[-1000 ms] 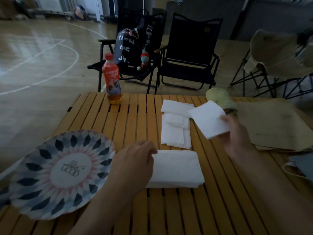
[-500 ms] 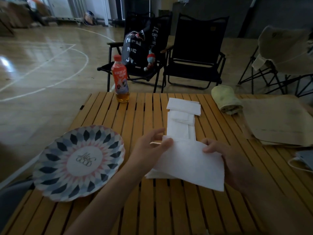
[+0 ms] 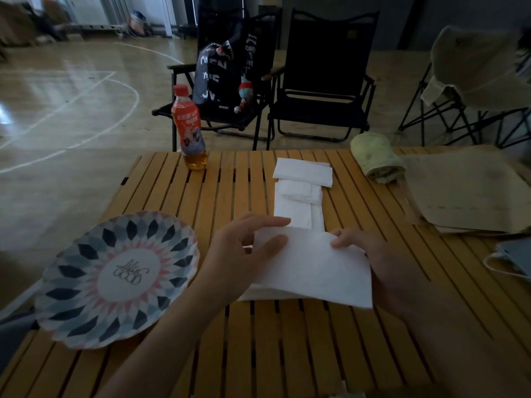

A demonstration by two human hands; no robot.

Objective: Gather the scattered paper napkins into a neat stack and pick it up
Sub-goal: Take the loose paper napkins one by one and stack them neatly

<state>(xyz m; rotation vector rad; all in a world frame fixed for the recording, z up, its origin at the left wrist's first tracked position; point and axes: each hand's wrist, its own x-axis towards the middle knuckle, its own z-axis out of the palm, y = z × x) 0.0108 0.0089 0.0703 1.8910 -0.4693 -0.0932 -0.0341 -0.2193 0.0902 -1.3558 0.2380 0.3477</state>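
A white paper napkin lies slightly askew on top of a low stack of napkins near the middle of the slatted wooden table. My right hand grips its right edge, fingertips on the far corner. My left hand rests at its left edge, fingers spread over the napkin's near-left part. Beyond them lie more loose napkins: a long one, a small folded one and a wide one at the far end.
A patterned paper plate overhangs the table's left edge. An orange drink bottle stands at the far left. A rolled green cloth, brown paper bags and a face mask lie on the right. Folding chairs stand behind the table.
My right hand brought a single napkin from the far right down onto the near stack. My left hand shifted from pressing the stack to guiding the napkin's left edge.
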